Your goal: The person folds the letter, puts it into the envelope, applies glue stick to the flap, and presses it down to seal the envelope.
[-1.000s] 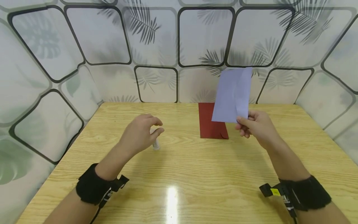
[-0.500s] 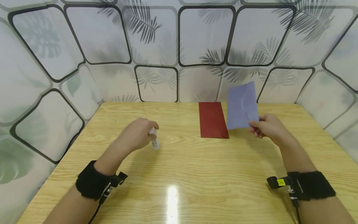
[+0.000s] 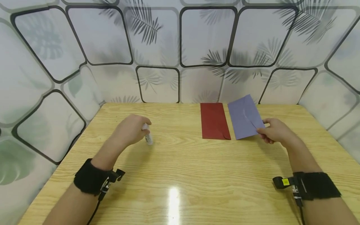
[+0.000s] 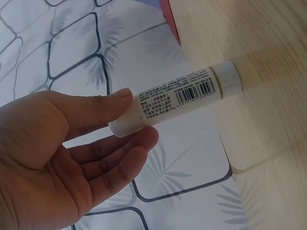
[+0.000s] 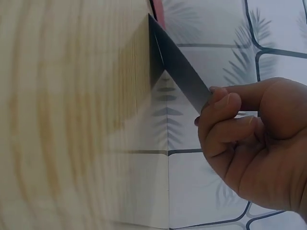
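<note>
In the head view my left hand [image 3: 130, 130] pinches the upper end of a white glue stick [image 3: 149, 139] on the left part of the table. The left wrist view shows thumb and fingertips on one end of the glue stick [image 4: 182, 98], its barcode label facing the camera; whether its far end touches the wood I cannot tell. My right hand [image 3: 278, 132] pinches the near right corner of a purple envelope [image 3: 246, 118]. In the right wrist view the envelope [image 5: 184, 69] slants, its far end low by the table. A red envelope [image 3: 215, 122] lies flat just left of it.
The wooden table [image 3: 180, 165] ends at a patterned wall covering [image 3: 157, 84] at the back and sides. Black straps [image 3: 91, 178] with small cameras and cables sit on both wrists. A bright reflection shines near the table's front.
My left hand closed around the glue stick's top and shifted it slightly left. My right hand brought the purple envelope down and rightward, uncovering the red envelope.
</note>
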`<state>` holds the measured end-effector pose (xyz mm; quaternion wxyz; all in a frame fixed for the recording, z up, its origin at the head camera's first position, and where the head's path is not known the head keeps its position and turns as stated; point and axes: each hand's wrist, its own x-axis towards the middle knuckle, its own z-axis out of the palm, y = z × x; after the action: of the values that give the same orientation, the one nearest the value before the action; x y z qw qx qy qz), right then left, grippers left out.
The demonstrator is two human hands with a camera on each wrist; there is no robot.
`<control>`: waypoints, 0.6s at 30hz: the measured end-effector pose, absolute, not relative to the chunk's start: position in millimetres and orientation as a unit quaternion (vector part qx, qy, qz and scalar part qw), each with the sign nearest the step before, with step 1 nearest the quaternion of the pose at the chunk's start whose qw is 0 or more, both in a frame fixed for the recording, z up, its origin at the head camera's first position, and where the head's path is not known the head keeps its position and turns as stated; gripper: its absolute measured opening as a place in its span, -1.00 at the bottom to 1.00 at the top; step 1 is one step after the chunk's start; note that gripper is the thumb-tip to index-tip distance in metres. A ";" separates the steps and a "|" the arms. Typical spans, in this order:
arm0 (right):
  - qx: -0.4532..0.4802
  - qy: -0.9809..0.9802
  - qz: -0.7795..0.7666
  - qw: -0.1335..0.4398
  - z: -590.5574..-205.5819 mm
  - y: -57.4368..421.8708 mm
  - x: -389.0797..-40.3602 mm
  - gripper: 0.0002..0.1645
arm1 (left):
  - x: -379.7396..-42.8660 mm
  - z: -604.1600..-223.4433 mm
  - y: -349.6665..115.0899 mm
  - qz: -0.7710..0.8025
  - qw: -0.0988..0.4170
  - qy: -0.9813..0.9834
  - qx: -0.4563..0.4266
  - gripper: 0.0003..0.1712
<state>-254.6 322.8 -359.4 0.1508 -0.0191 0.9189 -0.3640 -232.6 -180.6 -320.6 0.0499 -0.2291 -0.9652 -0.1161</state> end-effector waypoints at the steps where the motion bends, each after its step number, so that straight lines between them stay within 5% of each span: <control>1: -0.020 0.923 -0.352 0.154 -359.9 322.9 -254.4 -0.36 | -234.2 -320.6 -182.6 -0.117 0.051 -0.966 -0.227 -0.70; 9: -0.061 0.948 -0.266 0.161 -364.9 317.2 -255.7 -0.69 | -243.7 -318.6 -202.1 -0.127 0.045 -0.972 -0.191 -0.68; 18: -0.102 0.951 -0.222 0.190 -367.0 317.0 -254.2 -0.66 | -254.7 -320.5 -219.1 -0.134 0.058 -0.975 -0.168 -0.67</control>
<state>-254.2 317.0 -367.0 0.1898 -0.1018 0.9510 -0.2218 -254.7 -219.1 -320.5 0.0576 -0.1685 -0.9749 -0.1337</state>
